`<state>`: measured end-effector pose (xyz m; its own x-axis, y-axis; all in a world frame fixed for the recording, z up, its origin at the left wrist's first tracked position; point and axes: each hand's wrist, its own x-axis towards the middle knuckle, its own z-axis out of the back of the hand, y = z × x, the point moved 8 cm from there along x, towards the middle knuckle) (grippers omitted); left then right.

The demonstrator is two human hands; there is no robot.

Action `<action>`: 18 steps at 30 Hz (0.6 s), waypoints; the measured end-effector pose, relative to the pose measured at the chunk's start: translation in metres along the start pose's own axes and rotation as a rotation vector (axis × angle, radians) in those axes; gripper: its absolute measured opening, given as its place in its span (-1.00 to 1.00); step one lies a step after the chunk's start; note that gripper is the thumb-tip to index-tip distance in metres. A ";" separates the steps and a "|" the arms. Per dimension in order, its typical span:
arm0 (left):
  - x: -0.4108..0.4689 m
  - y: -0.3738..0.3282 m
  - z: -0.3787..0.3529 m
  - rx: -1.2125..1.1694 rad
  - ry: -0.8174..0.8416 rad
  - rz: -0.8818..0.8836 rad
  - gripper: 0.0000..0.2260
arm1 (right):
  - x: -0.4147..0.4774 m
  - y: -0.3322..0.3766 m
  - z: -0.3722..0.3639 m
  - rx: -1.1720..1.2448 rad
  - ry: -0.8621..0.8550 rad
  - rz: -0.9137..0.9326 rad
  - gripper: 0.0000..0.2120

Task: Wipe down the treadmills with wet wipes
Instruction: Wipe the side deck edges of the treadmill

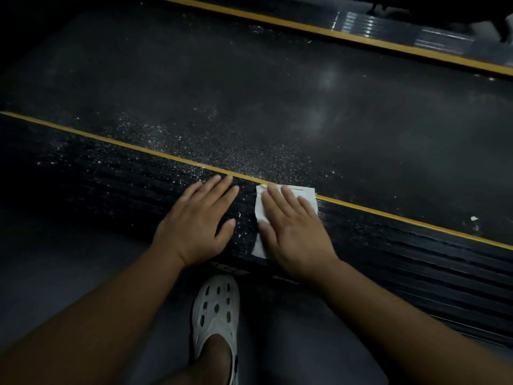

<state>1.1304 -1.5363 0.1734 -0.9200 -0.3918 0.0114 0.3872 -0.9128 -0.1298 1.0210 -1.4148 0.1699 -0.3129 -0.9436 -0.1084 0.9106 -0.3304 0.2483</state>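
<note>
**Wet wipe, qty 1.** White, flat, roughly rectangular sheet, lying on the near ribbed side rail of the treadmill. Top edge touches the near yellow stripe. Lower corner reaches toward the rail's outer edge. Mostly covered by the hand; visible along the top, the left side and a bottom corner. Surface looks smooth, no print seen.

**Right hand, qty 1.** Laid flat on the wipe, fingers straight and slightly spread, pressing it down onto the rail. Nothing is pinched or curled round.

**Left hand, qty 1.** Just beside the wipe, to its left, not touching it. Palm down on the bare rail, fingers straight and close together, thumb out. Holds nothing.

**Side rails, qty 2 seen.** Near one black, ribbed lengthwise, speckled w/ white dust around and left of the hands. Far rail at top right, ribbed, w/ light glare.

**Yellow stripes, qty 2.** One per rail, along the belt edges; far stripe at top.

**Belt, qty 1.** Black, textured, between the stripes. White specks thickest near the hands.

**White scrap, qty 1.** Small, by the near stripe at right; kind can't be told.

**Clog, qty 1.** White, w/ holes, on a foot on the dark floor below the rail.
</note>
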 end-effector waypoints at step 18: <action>-0.001 0.003 -0.005 -0.012 0.010 0.002 -0.37 | -0.020 -0.042 0.008 -0.005 -0.004 -0.011 -0.39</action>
<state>1.1325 -1.5378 0.1682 -0.9196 -0.3928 0.0012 0.3886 -0.9104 -0.1420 0.9865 -1.3823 0.1689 -0.3238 -0.9401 -0.1068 0.9086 -0.3405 0.2420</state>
